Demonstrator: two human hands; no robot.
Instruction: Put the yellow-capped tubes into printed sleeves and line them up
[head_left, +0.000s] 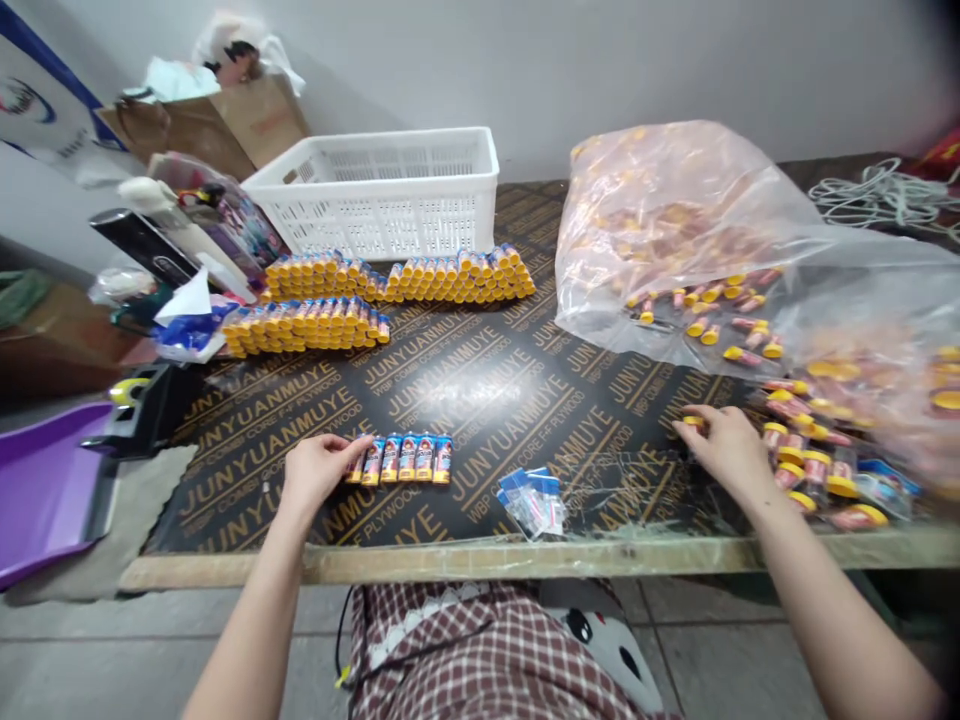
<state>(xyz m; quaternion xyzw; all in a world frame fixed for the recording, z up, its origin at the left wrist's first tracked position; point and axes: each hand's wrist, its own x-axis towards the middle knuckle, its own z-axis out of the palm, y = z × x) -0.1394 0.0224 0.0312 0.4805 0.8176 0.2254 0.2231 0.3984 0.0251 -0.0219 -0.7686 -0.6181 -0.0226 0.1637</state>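
Observation:
A short row of small blue-labelled tubes with yellow ends [407, 458] lies near the front of the table. At the row's left end, my left hand [321, 475] has its fingers closed on the last tube [355, 462], which they partly cover. To the right, beside a loose heap of yellow-capped tubes [816, 470], my right hand [727, 450] pinches one yellow-capped tube [691, 424]. Only its yellow end shows clearly. Small clear packets with blue tops [534, 500] lie between my hands, nearer the table edge.
Stacked tubes [307, 328] stand in blocks before a white plastic basket [390, 205]. A large clear bag [660, 220] with more tubes spreads over the right side. At the left are a purple dustpan [52, 490] and a black holder [139, 410]. The wooden table edge [465, 562] runs along the front.

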